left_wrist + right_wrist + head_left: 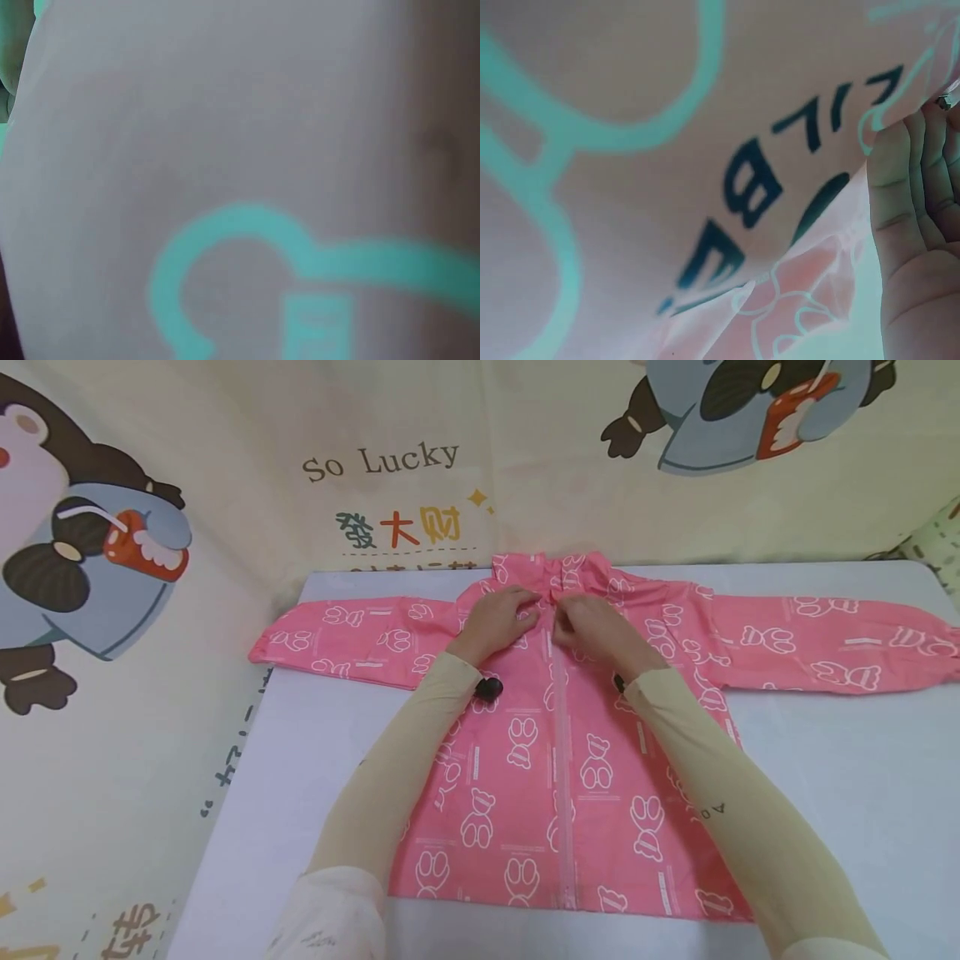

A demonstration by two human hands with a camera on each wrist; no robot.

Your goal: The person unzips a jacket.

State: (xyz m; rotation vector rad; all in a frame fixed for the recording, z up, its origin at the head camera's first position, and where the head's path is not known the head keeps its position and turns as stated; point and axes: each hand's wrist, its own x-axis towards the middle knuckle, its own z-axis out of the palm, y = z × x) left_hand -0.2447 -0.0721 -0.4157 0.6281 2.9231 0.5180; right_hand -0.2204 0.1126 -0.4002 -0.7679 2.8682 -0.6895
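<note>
A pink jacket [521,810] with white bear outlines lies front up, its sleeves spread to both sides. Down its middle runs a zip [562,777], its two sides together below the hands. At the base of the collar [581,572], my left hand [495,622] pinches the fabric just left of the zip line. Right beside it, my right hand [596,631] has curled fingers at the zip's upper part; a small shiny piece [943,100] shows at its fingertips in the right wrist view. Blurred fabric [225,150] fills most of the left wrist view.
The jacket lies on a white table [300,760]. Behind and to the left hangs a cream cloth [247,460] printed with cartoon figures and lettering. The right sleeve [825,643] reaches the frame's right edge.
</note>
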